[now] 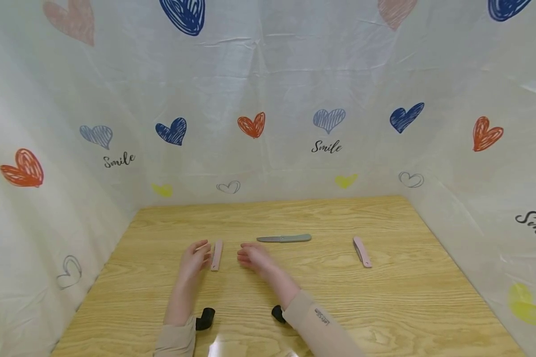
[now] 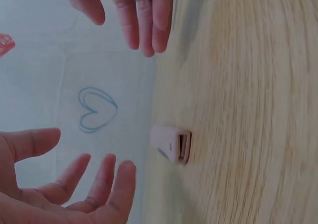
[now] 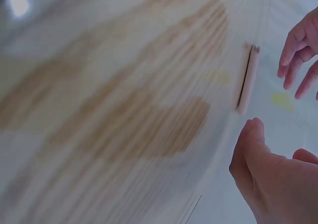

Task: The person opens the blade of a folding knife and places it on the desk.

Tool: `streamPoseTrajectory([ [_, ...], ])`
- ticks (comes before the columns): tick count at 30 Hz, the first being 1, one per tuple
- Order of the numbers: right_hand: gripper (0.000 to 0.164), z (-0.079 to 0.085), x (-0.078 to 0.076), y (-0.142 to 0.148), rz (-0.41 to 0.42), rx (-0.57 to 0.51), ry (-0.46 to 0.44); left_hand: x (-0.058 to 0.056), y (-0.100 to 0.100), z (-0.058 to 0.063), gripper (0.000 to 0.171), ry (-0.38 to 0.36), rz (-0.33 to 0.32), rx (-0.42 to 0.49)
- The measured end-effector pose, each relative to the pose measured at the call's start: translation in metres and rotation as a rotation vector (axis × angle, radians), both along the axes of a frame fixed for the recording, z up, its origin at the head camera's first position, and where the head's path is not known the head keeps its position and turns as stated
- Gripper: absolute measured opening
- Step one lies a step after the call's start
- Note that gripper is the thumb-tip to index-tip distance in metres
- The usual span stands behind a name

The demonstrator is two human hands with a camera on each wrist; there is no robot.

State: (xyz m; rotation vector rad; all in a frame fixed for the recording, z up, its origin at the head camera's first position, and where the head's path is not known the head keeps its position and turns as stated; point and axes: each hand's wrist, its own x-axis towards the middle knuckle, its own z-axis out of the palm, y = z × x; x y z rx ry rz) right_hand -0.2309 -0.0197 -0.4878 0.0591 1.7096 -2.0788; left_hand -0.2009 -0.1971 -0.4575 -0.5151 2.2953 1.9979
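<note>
A folded pink pocket knife (image 1: 217, 255) lies on the wooden table between the two hands. My left hand (image 1: 196, 258) is just to its left, fingers loosely bent and holding nothing; whether they touch the knife cannot be told in the head view. In the left wrist view the pink knife (image 2: 171, 143) stands apart from the fingers of the left hand (image 2: 84, 194). To the knife's right hovers my right hand (image 1: 256, 258), slightly blurred, its fingers extended and gripping nothing. The right wrist view shows the folded knife (image 3: 247, 80) beyond the right hand (image 3: 280, 179).
An opened knife with a grey-green handle (image 1: 296, 238) lies behind the right hand, blade pointing left. Farther right is another folded pink knife (image 1: 363, 252). A white curtain (image 1: 286, 168) printed with hearts encloses the table's back and sides. Black wrist mounts (image 1: 205, 319) sit near the sleeves.
</note>
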Motion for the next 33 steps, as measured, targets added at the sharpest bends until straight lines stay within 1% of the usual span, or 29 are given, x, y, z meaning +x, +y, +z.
streamPoseTrajectory([
  [4, 0.044, -0.002, -0.001, -0.010, 0.014, -0.005, 0.001, 0.001, -0.009, -0.002, 0.050, -0.015, -0.060, -0.066],
  [8, 0.046, -0.002, -0.002, -0.017, 0.026, -0.024, -0.003, -0.001, -0.012, -0.004, 0.049, -0.024, -0.109, -0.118],
  [12, 0.050, -0.003, -0.004, -0.020, 0.035, -0.045, -0.022, -0.003, -0.015, -0.007, 0.047, -0.022, -0.120, -0.159],
  [15, 0.055, -0.004, -0.006, -0.022, 0.050, -0.061, -0.049, -0.003, -0.018, -0.010, 0.046, -0.026, -0.129, -0.171],
  [19, 0.061, -0.006, -0.007, -0.027, 0.065, -0.118, -0.098, -0.003, -0.021, -0.015, 0.047, -0.020, -0.128, -0.176],
  [23, 0.063, -0.007, -0.007, -0.031, 0.070, -0.172, -0.136, -0.004, -0.021, -0.022, 0.047, 0.002, -0.109, -0.149],
  [28, 0.064, -0.010, -0.010, -0.034, 0.078, -0.207, -0.185, -0.005, -0.019, -0.027, 0.049, 0.002, -0.100, -0.048],
  [30, 0.063, -0.011, -0.012, -0.035, 0.076, -0.218, -0.204, -0.006, -0.020, -0.029, 0.049, -0.004, -0.095, -0.023],
  [33, 0.062, -0.011, -0.014, -0.037, 0.069, -0.223, -0.217, -0.006, -0.020, -0.031, 0.050, -0.007, -0.091, -0.014],
])
